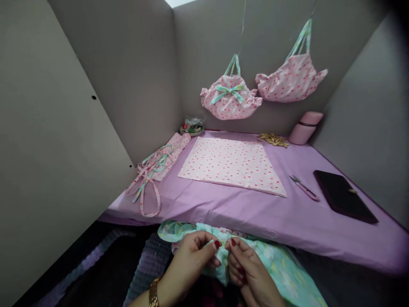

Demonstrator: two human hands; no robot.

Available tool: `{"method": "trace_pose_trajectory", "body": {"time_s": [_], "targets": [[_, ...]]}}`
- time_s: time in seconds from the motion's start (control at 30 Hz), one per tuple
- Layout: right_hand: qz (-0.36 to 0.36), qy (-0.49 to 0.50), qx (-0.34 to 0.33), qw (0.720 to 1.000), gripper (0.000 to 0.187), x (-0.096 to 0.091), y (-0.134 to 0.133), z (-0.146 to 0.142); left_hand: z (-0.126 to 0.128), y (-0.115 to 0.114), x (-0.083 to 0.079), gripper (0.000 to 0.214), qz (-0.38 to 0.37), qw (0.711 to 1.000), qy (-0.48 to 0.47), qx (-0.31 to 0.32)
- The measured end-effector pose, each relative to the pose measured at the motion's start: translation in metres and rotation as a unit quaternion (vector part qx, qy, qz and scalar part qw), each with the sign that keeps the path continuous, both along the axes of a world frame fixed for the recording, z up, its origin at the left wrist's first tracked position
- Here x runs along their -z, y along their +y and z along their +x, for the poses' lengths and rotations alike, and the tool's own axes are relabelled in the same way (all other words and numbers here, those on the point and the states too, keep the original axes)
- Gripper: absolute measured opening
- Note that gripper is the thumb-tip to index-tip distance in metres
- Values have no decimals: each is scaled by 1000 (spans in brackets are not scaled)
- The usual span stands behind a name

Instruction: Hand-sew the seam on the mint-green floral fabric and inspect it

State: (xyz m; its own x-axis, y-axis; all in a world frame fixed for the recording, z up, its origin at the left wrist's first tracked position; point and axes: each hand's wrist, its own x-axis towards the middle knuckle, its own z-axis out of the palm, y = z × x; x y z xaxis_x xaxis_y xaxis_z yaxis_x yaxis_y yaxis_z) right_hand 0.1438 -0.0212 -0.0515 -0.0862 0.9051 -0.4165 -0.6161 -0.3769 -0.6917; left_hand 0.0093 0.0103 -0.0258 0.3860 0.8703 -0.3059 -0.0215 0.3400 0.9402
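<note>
A mint-green fabric (277,266) with white and yellow patches is spread over my lap, just below the table's front edge. My left hand (200,251) pinches a gathered part of it between thumb and index finger. Close beside it, thumb nearly meeting thumb, my right hand (246,264) is closed on the same fabric, its other fingers curled under. Whether a needle or thread sits between the fingertips is too small to tell. A little pink dotted cloth shows along the fabric's far edge.
On the purple-covered table (207,200) lie a pink dotted cloth (233,164), thread snips (303,187), a dark tablet (345,196), pegs (273,139), a pink bottle (306,128) and ribboned fabric pieces (156,166). Two dotted pouches, one bowed (231,102), one plain (290,81), hang behind.
</note>
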Motion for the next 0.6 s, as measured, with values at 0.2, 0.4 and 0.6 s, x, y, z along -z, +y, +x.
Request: {"method": "trace_pose_trajectory", "body": {"time_s": [0.2, 0.4, 0.6], "targets": [[29, -29, 5, 999, 37, -2, 0, 3, 0, -1, -4, 22, -12, 1000, 5, -2], [65, -29, 79, 994, 30, -14, 9, 20, 1, -2, -8, 21, -17, 999, 42, 4], [81, -13, 195, 977, 32, -35, 26, 64, -2, -1, -6, 29, -23, 997, 70, 8]]}}
